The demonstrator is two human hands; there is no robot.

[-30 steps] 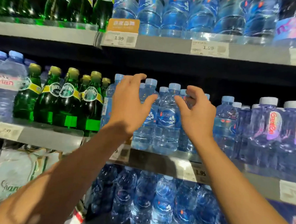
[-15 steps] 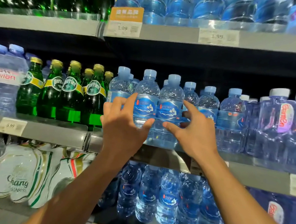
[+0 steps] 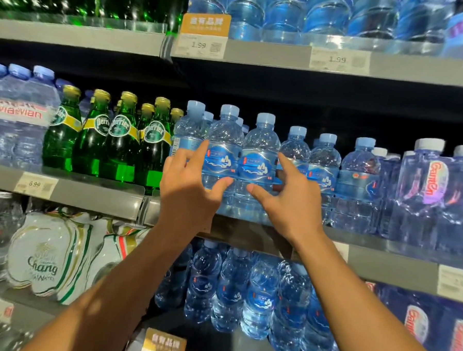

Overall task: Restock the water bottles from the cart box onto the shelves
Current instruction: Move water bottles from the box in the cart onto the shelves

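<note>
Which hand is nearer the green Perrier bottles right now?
Left. The left hand is just right of the green Perrier bottles; the right hand is farther right, across two water bottles.

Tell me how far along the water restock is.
Done: the middle shelf already carries a front row of blue-label water bottles. In hand: the left hand and right hand each grip one front bottle, left bottle and right bottle, both standing at the edge. Left: unknown; the cart box isn't in view.
</note>
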